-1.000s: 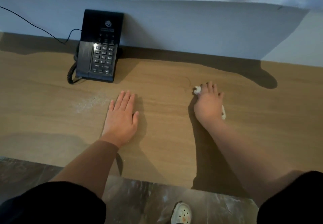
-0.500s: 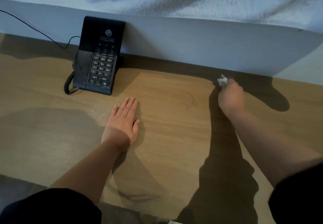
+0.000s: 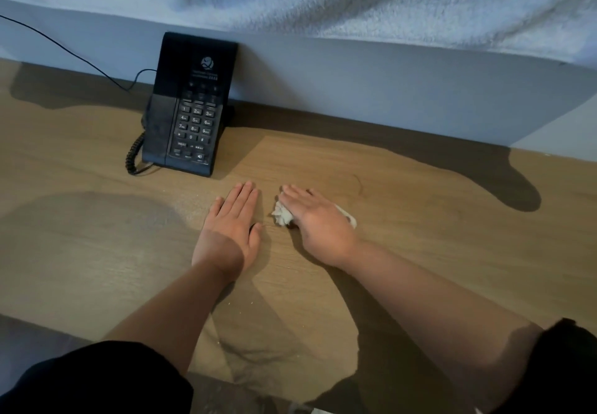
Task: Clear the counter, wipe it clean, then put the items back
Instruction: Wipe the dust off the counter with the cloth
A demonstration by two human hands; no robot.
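Counter [image 3: 420, 252]: wood-grain laminate, flat, matte and hard, with a square front edge. It takes firm wiping pressure without harm. Broad shadows lie across it.

Backing panel [image 3: 355, 84]: smooth, pale and upright along the counter's far edge. Fleecy white blanket [image 3: 355, 0] hangs over its top, soft and deep-piled.

Telephone [image 3: 190, 106]: black plastic wedge-shaped desk set with keypad and handset, standing at the counter's back against the panel. Coiled cord [image 3: 132, 155] loops at its left side, and a thin cable [image 3: 80, 55] runs off leftward. Judgement: light and rigid but tethered. Best lifted by the base with the handset held down, minding slack in both leads.

Left hand [image 3: 231, 226]: flat on the counter, palm down, fingers straight and together, holding nothing. It lies just in front of the telephone.

Right hand [image 3: 318, 223]: palm down just beside the left, fingers extended, pressing a wad [image 3: 282, 215] onto the surface. The thumb is hidden under the hand.

Wad: white, crumpled tissue or thin cloth, I cannot tell which. It sits under the right palm, with ends showing at both sides of the hand. Judgement: very light, soft and compressible, likely to shred or slip if dragged by an edge. Best kept bunched under the flat fingers.

Specks [image 3: 232, 303]: few, pale and tiny, lying near the left forearm. Wiping appears unfinished.
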